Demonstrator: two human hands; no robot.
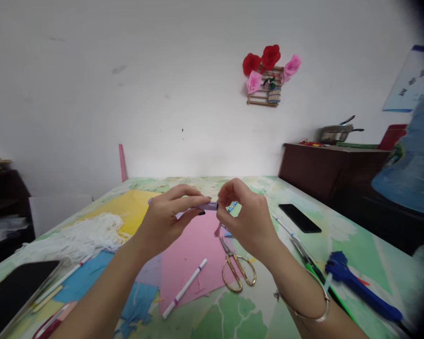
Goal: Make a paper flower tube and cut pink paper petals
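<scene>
A slim strip of lilac paper (208, 206), rolled or folded narrow, spans the gap between two bare hands, raised above the far part of a pink paper sheet (192, 245). The sheet lies flat and smooth on a bench (240, 315) with a green-and-white leafy pattern. On and around it: slender scissors (230, 254) with looped golden handles, blades parted; a straight white marker (185, 288) with a purple band; crumpled blue paper (139, 301); and, farther left, a tangled heap of white strands (81, 235) against yellow paper (130, 207).

The left hand (175, 209) is partly closed — its fingers extended along the strip, thumb beneath. The right hand (245, 212) curls more tightly, thumb and fingertips pinching the strip's right end. Both forearms angle inward from the lower corners; a thin metal bangle (323, 316) circles the right one.
</scene>
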